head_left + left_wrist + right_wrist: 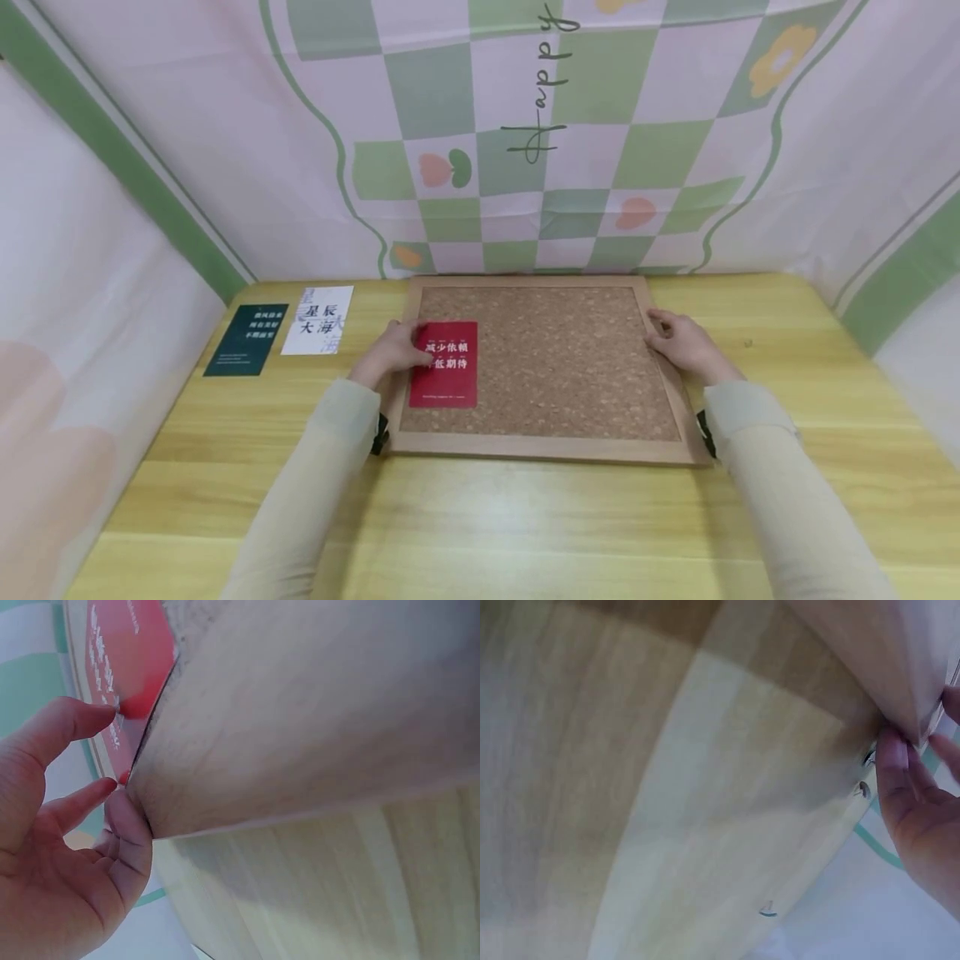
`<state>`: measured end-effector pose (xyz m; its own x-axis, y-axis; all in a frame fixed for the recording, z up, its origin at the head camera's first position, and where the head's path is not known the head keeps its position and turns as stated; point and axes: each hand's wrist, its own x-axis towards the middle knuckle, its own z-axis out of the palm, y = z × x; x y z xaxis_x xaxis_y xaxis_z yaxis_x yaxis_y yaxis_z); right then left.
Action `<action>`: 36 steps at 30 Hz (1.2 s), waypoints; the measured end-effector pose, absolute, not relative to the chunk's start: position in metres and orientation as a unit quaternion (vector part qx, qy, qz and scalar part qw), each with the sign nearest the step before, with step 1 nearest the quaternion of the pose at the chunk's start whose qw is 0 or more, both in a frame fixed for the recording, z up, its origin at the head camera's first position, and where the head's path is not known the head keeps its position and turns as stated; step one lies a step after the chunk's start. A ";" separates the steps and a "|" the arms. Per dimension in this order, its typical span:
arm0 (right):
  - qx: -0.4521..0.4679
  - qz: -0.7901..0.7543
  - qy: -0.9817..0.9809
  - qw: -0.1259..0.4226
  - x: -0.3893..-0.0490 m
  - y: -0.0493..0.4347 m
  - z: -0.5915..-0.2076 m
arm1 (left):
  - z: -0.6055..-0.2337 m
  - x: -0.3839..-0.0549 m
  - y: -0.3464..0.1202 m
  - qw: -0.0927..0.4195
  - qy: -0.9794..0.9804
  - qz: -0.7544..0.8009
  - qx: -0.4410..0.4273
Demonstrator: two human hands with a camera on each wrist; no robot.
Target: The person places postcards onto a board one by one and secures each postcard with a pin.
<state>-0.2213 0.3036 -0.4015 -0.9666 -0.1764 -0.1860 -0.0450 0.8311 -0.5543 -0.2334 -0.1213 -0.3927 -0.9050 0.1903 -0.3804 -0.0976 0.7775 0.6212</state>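
A wood-framed corkboard [570,358] lies on the table. A red card [453,383] with white lettering sits upon its left side, against the frame. My left hand [393,354] is at that card, thumb over its face and index fingertip at its left edge; in the left wrist view, the other fingers [129,832] bend against the outside of the frame. My right hand [686,343] grips the board's right frame edge, thumb above and fingers along the outer side, as the right wrist view [922,795] shows.
Left of the board lie a dark green card [246,346] and a white card [318,321] with black lettering. Small shiny things [864,789] are on the table [510,533] beside my right hand. A checked cloth [517,100] hangs behind the board.
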 end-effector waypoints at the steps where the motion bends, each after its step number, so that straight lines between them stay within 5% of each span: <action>1: -0.057 -0.282 0.951 0.115 -0.221 0.303 -0.401 | -0.393 -0.233 -0.121 0.216 0.918 0.333 0.022; 36: 0.042 -0.270 0.961 0.047 -0.217 0.327 -0.391 | -0.400 -0.234 -0.124 0.188 0.927 0.319 0.061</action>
<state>-0.2170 0.3274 -0.3906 -0.9919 0.0560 -0.1140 0.1071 0.8506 -0.5147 -0.2343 -0.1235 -0.4000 -0.9215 0.2337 -0.3101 -0.0062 0.7895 0.6137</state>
